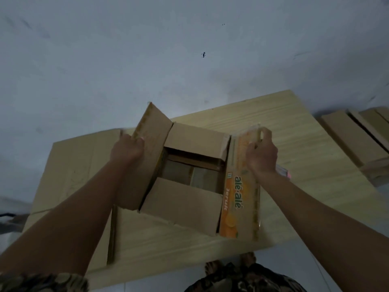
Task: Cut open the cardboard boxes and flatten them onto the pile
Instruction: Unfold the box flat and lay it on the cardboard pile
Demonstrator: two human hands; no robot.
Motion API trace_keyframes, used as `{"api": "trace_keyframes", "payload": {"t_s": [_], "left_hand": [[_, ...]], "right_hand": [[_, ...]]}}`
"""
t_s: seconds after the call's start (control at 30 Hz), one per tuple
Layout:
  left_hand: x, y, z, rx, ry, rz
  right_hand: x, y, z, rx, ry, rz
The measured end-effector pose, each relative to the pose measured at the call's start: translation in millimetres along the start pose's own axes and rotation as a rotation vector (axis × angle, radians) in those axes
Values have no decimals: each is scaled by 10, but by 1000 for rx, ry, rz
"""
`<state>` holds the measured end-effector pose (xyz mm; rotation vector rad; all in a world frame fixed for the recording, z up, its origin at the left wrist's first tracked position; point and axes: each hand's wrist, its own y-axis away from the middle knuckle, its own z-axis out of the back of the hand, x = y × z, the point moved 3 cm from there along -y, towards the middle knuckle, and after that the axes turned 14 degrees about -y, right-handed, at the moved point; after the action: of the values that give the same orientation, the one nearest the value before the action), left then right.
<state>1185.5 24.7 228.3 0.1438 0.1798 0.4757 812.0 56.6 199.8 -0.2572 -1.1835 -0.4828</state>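
An open brown cardboard box (183, 200) stands on the pile of flattened cardboard (299, 148) on the floor. Its top flaps are spread and the inside shows. My left hand (126, 150) grips the upper edge of the plain left flap (153, 127), which stands tilted up. My right hand (262, 157) grips the far end of the right flap (240, 186), printed orange with "alé-alé". A pinkish object (284, 173) sticks out beside my right wrist; I cannot tell what it is or whether the hand holds it.
Another flattened sheet (80, 161) lies at the left of the pile. More folded cardboard (353, 140) lies at the far right on the grey floor (147, 60). My bare feet (212, 268) stand at the pile's near edge.
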Motion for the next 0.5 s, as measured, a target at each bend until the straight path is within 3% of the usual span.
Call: {"api": "trace_keyframes", "payload": {"t_s": [0.13, 0.27, 0.4, 0.5], "left_hand": [[-80, 286, -160, -153, -79, 37], [-150, 360, -259, -358, -212, -100], [-39, 268, -292, -383, -436, -147], [-10, 208, -393, -347, -439, -117]], "right_hand": [[-141, 91, -132, 179, 542, 93], [-275, 125, -335, 341, 764, -8], [-336, 197, -461, 415, 779, -31], [-383, 262, -610, 490, 586, -106]]}}
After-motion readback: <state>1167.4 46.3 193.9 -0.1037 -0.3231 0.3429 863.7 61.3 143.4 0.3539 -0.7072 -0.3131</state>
